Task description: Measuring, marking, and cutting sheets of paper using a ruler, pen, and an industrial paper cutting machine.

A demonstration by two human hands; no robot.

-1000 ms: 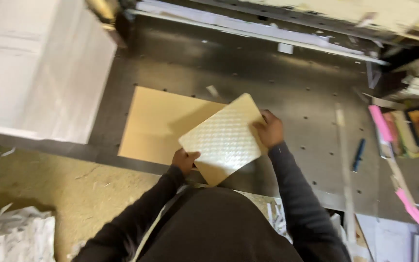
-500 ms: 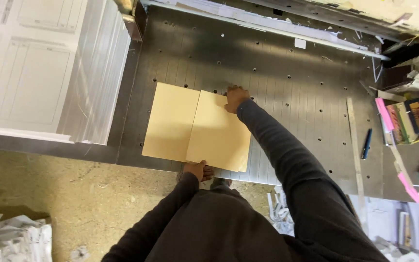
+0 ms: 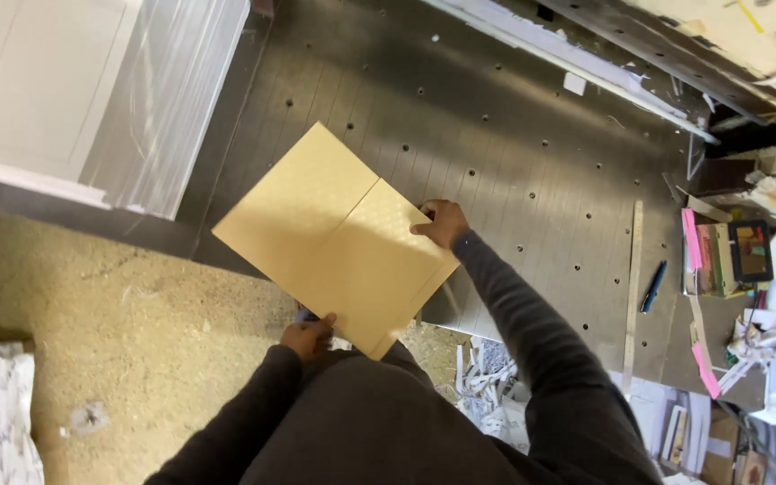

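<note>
Tan sheets (image 3: 339, 238): two, lying flat and side by side on the perforated steel table (image 3: 514, 135), seam between them, near corner overhanging the table's front edge.
Right hand (image 3: 442, 223): fingers pressed on the sheets' far edge; closure unclear.
Left hand (image 3: 309, 334): at the near corner, pinch hidden.
Handling: best squared with both edges pushed evenly, seam kept tight.
Ruler (image 3: 631, 296): right of the sheets.

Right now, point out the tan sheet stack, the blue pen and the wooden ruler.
tan sheet stack (image 3: 339, 238), head view, middle of the top sheet's face.
blue pen (image 3: 653, 286), head view, middle of its barrel.
wooden ruler (image 3: 632, 287), head view, midway along its length on the metal table.
</note>
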